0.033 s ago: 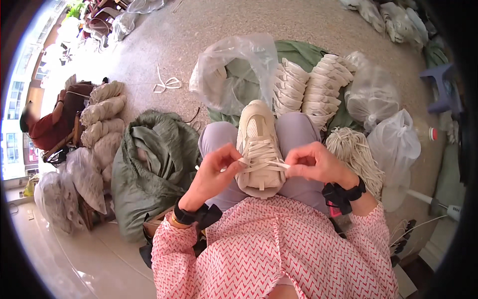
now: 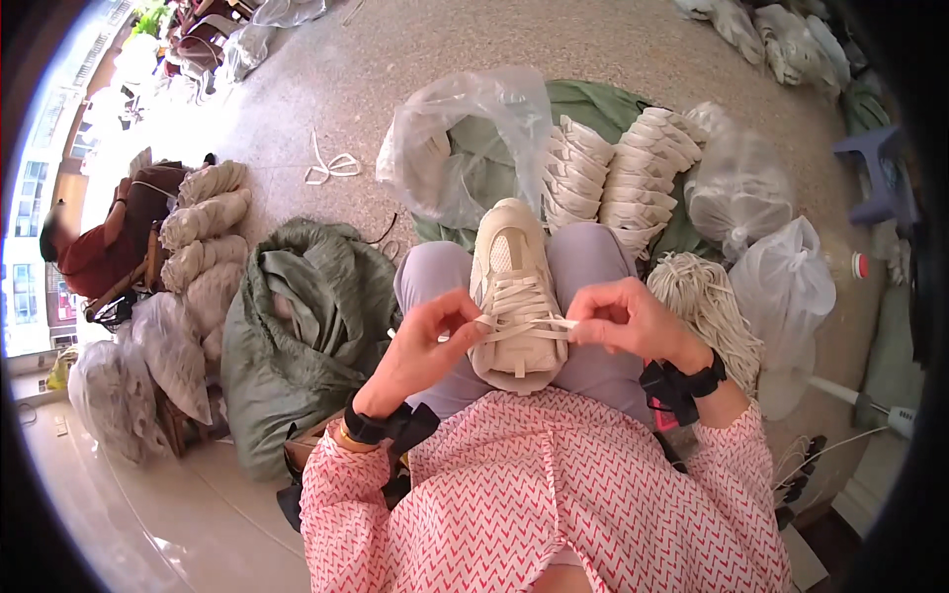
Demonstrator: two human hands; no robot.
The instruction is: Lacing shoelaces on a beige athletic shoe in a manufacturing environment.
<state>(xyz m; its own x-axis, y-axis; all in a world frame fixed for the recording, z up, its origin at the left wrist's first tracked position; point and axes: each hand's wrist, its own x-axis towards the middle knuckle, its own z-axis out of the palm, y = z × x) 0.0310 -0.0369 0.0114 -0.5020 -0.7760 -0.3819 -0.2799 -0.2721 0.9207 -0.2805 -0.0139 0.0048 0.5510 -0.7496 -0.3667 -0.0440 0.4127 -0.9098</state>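
Cream sneaker rests on lap, toe pointing away — steadied between thighs for lacing. Left hand at sneaker's left, fingers pinched on flat lace; right hand at its right, pinching other end. Stacked sneakers beyond toe.

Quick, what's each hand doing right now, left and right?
Left hand: closed, pinching the flat cream lace of the shoe.
Right hand: closed, pinching the same lace's other end.
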